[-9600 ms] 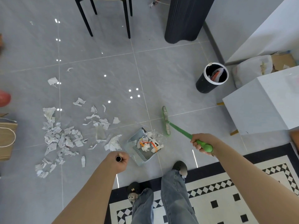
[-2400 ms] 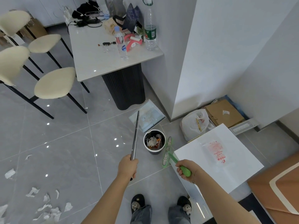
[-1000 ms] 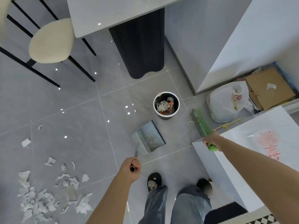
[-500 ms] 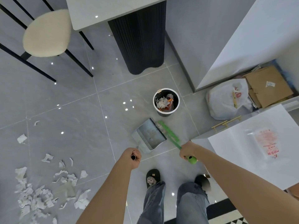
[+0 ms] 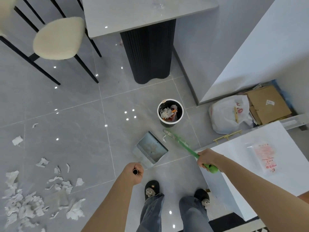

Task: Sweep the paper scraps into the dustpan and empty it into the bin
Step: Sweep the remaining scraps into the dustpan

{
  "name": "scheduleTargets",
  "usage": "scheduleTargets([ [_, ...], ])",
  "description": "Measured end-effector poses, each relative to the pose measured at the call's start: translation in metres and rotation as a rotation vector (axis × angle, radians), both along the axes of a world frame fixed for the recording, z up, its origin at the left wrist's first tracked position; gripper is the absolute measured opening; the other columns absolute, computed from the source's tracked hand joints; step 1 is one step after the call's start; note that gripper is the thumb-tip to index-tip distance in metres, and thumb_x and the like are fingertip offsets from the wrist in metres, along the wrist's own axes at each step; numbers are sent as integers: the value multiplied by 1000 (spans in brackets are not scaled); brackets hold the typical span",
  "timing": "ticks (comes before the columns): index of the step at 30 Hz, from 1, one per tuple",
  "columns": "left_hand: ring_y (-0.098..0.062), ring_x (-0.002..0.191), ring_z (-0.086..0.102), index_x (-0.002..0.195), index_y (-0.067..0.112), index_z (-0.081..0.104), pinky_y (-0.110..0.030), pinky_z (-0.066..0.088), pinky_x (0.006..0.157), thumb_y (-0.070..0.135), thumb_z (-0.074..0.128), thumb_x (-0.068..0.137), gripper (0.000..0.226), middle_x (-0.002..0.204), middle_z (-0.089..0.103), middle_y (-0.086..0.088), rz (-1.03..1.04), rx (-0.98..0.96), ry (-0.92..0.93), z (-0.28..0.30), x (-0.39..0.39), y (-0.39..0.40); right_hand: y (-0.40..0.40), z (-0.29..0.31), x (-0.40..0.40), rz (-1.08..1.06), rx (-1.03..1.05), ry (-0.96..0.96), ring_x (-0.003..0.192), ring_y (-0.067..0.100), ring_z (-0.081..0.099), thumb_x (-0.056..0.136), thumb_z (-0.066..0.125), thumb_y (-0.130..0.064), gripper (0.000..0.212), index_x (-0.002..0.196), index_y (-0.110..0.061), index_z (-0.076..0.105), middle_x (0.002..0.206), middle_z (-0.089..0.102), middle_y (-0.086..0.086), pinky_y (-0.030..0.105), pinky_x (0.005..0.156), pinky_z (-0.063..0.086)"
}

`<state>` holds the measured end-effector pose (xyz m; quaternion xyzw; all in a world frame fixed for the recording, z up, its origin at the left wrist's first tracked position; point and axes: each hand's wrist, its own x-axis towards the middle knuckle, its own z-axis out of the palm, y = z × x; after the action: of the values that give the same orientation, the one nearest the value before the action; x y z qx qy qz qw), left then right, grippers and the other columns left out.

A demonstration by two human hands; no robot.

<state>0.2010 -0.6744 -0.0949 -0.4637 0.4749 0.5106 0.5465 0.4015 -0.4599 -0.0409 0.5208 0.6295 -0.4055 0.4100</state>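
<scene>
At the lower left of the frame, paper scraps (image 5: 25, 206) strewn over the grey tiled floor (image 5: 75, 148), thickest toward the corner and thinning to stray pieces higher up the left side. Lay well apart from both hands and from the dustpan.

Right of them, at lower centre, left hand (image 5: 134, 173) fisted tight round the top of the dustpan pole (image 5: 135, 171), seen end-on as a dark ring inside the fingers. Just above that hand, the dustpan (image 5: 151, 149), mouth turned to the upper right, comb teeth along its lower-left edge. Touching the tiles or held just over them: could not be told. Carried no scraps, only a faint dusty smear on the tray.

Above and to the right, near frame centre, the bin (image 5: 170, 113) stood upright, apart from the dustpan. Held crumpled white paper with orange and red bits among it.

Between dustpan and bin, the blurred head of the green broom (image 5: 180, 144), with one small scrap (image 5: 164, 138) just beside it. Handle ran down to the right into the right hand (image 5: 206, 159), wrapped firmly round it near the grip end, over the corner of a white cabinet (image 5: 242, 164).

Further right, a white plastic bag (image 5: 225, 114) slumped on the floor, touching a flattened cardboard box (image 5: 267, 104).
</scene>
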Motion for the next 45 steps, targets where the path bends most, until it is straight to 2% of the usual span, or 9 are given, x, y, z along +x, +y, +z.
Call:
scheduleTargets([
  [3,-8,17,32,83,6,47,-11,29,22,2,33,100,22,31,31,0,-15,-14,7,-5,-8,-10,-7,-19,-9,92,69,-109,53,11,42,81,53,-4,5,85,-6,52,65,42,3,15,47,32],
  [6,-8,17,31,95,-2,51,-11,28,22,0,34,98,18,40,40,-5,-57,-32,6,-6,-10,-22,-23,-37,-15,208,57,-150,50,10,37,83,51,-5,16,69,-8,44,61,37,2,16,42,29],
  [8,-8,16,31,86,-1,50,-12,28,21,0,33,98,21,40,42,-7,-36,-41,5,-9,-13,-26,-32,-43,-21,259,59,-156,51,10,36,83,52,-7,3,84,-7,49,64,36,1,17,42,29],
  [12,-11,16,30,67,12,36,-10,25,22,1,31,97,32,41,35,-4,11,-52,-18,-13,-21,-23,-26,-30,-21,229,-45,-82,51,8,38,85,52,-6,45,131,-5,56,64,40,-1,14,47,31],
  [17,-12,14,28,69,6,38,-9,25,22,1,34,96,28,35,34,-5,36,-48,-45,-4,-21,-24,-10,-7,-14,-39,-220,-21,42,12,41,86,54,2,49,134,-5,51,60,46,6,17,40,35],
  [26,-11,18,32,68,8,40,-9,31,26,-8,30,91,29,59,43,-5,85,-3,18,38,3,-24,-43,19,16,-361,-86,160,56,13,48,82,55,4,50,132,2,51,70,50,2,13,41,44],
  [29,-10,18,32,67,8,41,-8,31,27,-10,27,89,31,39,41,-6,54,25,88,68,1,-24,-49,36,30,-473,-49,146,49,17,47,77,56,6,44,121,7,60,64,51,9,22,47,42],
  [34,-5,20,32,75,9,46,-7,30,27,-7,27,93,30,33,33,2,-1,125,206,120,1,-15,-54,76,50,-781,-163,177,25,13,43,85,49,8,9,82,1,54,57,46,12,14,29,35],
  [45,-2,20,31,64,10,39,-5,26,28,-2,37,92,31,31,36,4,-344,84,451,196,10,35,-39,91,70,-901,-216,206,24,13,42,86,46,4,21,67,-5,44,44,45,8,9,28,26],
])
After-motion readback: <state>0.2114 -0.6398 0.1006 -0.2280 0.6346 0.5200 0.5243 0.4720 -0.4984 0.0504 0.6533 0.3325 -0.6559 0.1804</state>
